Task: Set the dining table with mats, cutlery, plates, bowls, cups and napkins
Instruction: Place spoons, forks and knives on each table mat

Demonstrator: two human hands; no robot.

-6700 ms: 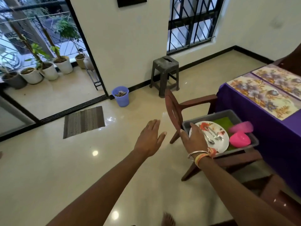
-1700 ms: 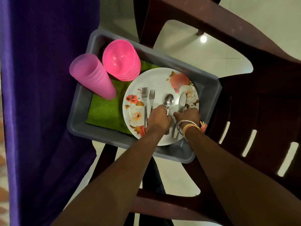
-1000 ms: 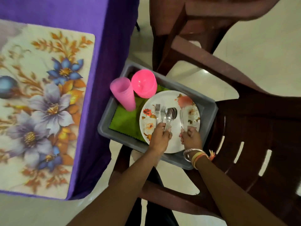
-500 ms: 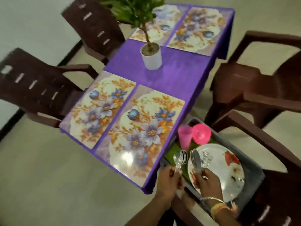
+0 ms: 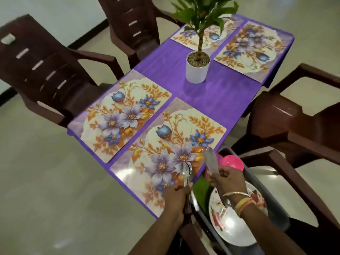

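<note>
Head view. Four glossy floral mats [image 5: 125,116] already laid on the purple-clothed tabletop [image 5: 220,92]. Left hand [image 5: 176,196] gripping a bunch of shiny metal spoons [image 5: 186,171] over the nearest mat's edge. Right hand [image 5: 228,178] clutching flat steel knives [image 5: 209,161], blades up. Still in the grey plastic tray [image 5: 277,214] on a chair: round flowered plate [image 5: 230,229], pink plastic bowls [image 5: 232,162], green napkin [image 5: 201,190]. Everything but mats yet to place.

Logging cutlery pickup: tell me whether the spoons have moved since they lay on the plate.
Yes. The spoons, gripped by the left hand, have left the plate and now hang over the nearest mat, to the left of the tub.
</note>
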